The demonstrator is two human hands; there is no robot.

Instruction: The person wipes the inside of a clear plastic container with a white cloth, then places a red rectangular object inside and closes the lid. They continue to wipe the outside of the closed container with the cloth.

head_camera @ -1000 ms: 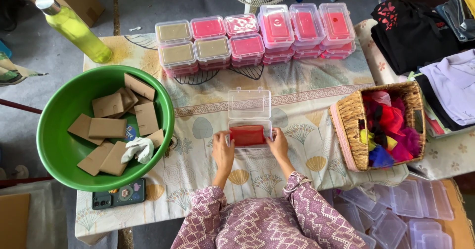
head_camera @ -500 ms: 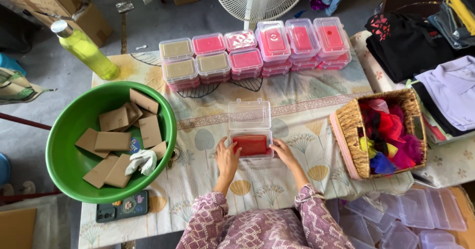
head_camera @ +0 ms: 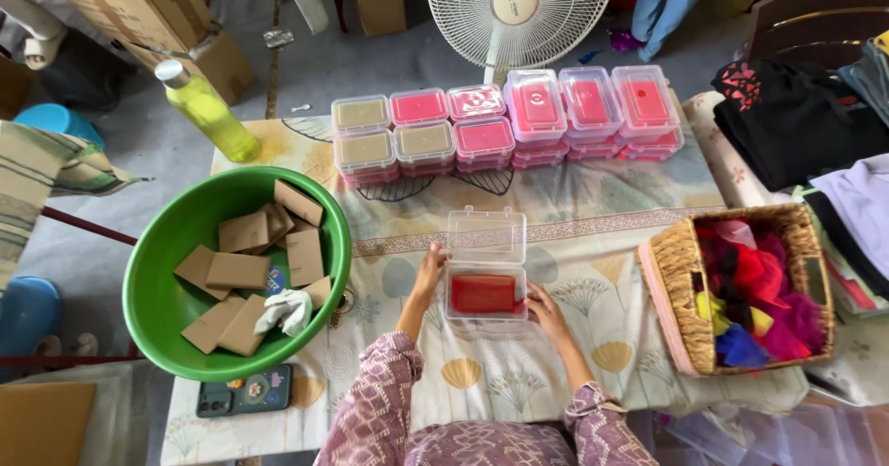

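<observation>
At frame centre, the clear plastic box [head_camera: 485, 292] lay on the patterned cloth [head_camera: 574, 355], its lid [head_camera: 486, 236] hinged open toward the top, apparently for filling. A red bar [head_camera: 482, 294] lay inside, long axis left-to-right. The left hand [head_camera: 429, 270] and right hand [head_camera: 546, 310] steadied its sides, fingers loosely curled, neither clamped.
</observation>
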